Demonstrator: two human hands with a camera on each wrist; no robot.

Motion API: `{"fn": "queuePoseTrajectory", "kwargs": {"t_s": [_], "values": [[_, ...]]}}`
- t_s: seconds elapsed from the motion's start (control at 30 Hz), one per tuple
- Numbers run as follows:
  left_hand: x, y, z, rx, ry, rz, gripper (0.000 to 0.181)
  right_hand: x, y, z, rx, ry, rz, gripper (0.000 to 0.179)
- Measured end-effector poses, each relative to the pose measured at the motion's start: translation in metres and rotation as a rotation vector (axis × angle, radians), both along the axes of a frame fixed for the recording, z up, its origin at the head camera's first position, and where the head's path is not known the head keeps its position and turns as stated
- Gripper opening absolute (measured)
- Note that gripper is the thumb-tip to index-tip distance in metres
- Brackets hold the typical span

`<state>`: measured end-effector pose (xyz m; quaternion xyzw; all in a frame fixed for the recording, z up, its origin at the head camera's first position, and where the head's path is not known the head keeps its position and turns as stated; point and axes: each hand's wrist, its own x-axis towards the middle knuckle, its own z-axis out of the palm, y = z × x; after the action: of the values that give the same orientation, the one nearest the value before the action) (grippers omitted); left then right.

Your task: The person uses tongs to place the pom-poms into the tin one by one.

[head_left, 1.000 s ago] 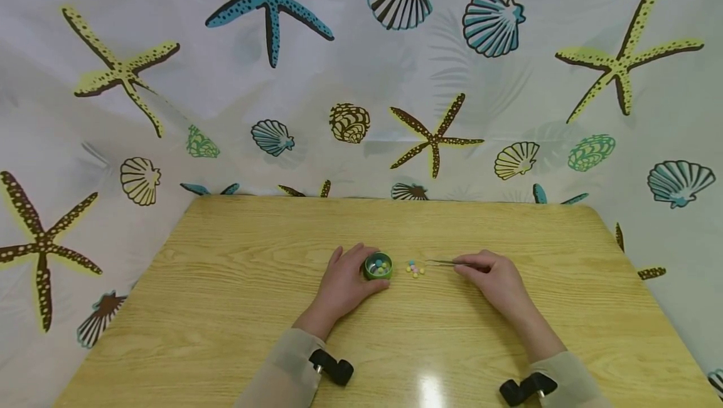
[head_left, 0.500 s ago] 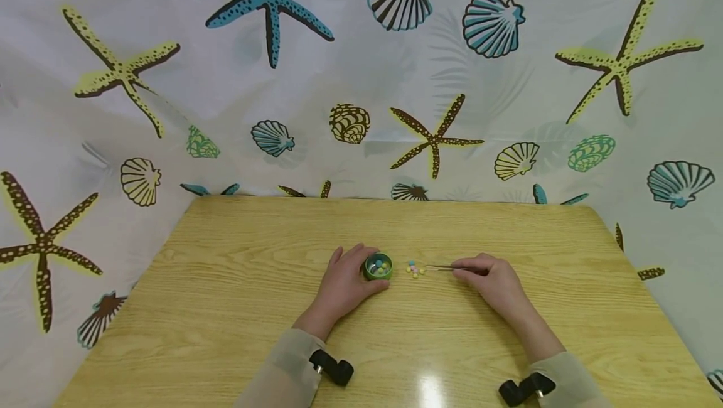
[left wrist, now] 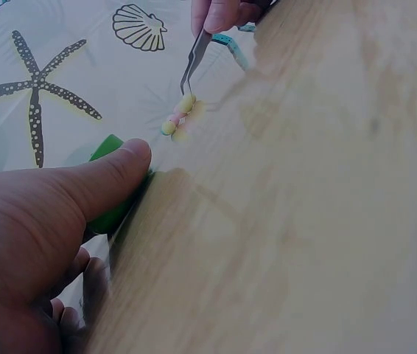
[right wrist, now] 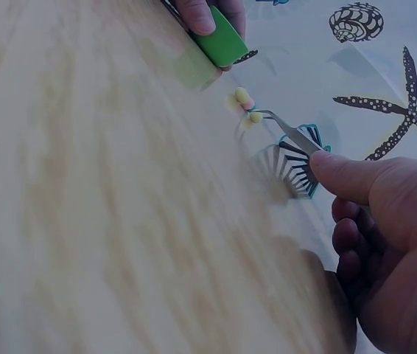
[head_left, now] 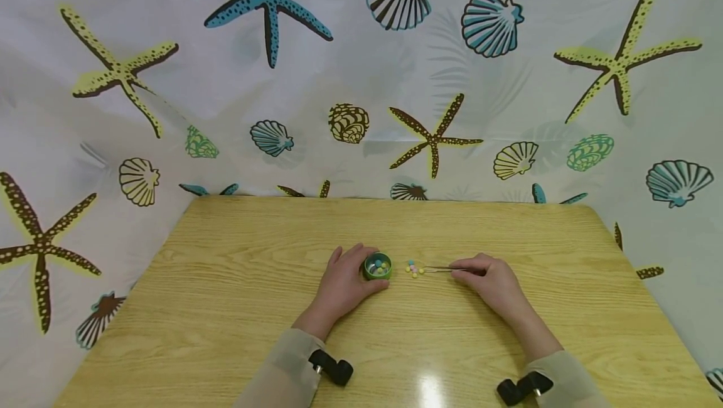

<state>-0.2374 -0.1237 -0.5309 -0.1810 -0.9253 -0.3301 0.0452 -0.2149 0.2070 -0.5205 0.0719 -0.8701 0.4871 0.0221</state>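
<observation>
My left hand (head_left: 343,282) grips a small round green container (head_left: 377,277) from its left side, thumb in front and fingers behind. Inside it lie several blue, yellow and white beads (head_left: 380,265). Just right of the container a small cluster of yellow, pink and blue beads (head_left: 414,269) sits on the table. My right hand (head_left: 492,279) pinches metal tweezers (head_left: 446,268) that point left. In the right wrist view the bent tips of the tweezers (right wrist: 293,135) are right at a yellow bead (right wrist: 256,117) on the edge of the cluster.
Both hands work over a light wood-grain table (head_left: 254,238). Behind it hangs a white cloth (head_left: 316,81) printed with starfish and shells. Each sleeve carries a black wrist mount (head_left: 332,367).
The tweezers in my right hand have shifted slightly left and toward me, their tips coming to the cluster's right-hand yellow bead. My left hand stays on the container.
</observation>
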Motion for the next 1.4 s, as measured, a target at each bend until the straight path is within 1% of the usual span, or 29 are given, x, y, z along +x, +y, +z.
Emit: {"fn": "queuePoseTrajectory", "kwargs": {"t_s": [0.43, 0.67, 0.9, 1.1, 1.4], "values": [[0.0004, -0.0009, 0.0005, -0.007, 0.007, -0.002, 0.070, -0.0013, -0.0020, -0.0002, 0.036, 0.010, 0.007, 0.017], [0.0010, -0.0011, 0.0007, 0.002, 0.008, -0.004, 0.070, -0.0017, -0.0022, -0.0013, 0.049, -0.004, -0.002, 0.015], [0.0015, -0.0006, 0.0010, 0.000, 0.003, -0.001, 0.069, -0.0022, -0.0024, -0.0027, 0.056, 0.006, -0.008, 0.014], [0.0014, -0.0003, 0.0012, 0.001, 0.004, 0.000, 0.070, -0.0023, -0.0026, -0.0033, 0.052, 0.011, -0.016, 0.014], [0.0002, 0.0002, -0.0001, 0.006, 0.000, -0.003, 0.069, -0.0011, -0.0022, -0.0028, 0.017, 0.002, -0.024, 0.014]]}}
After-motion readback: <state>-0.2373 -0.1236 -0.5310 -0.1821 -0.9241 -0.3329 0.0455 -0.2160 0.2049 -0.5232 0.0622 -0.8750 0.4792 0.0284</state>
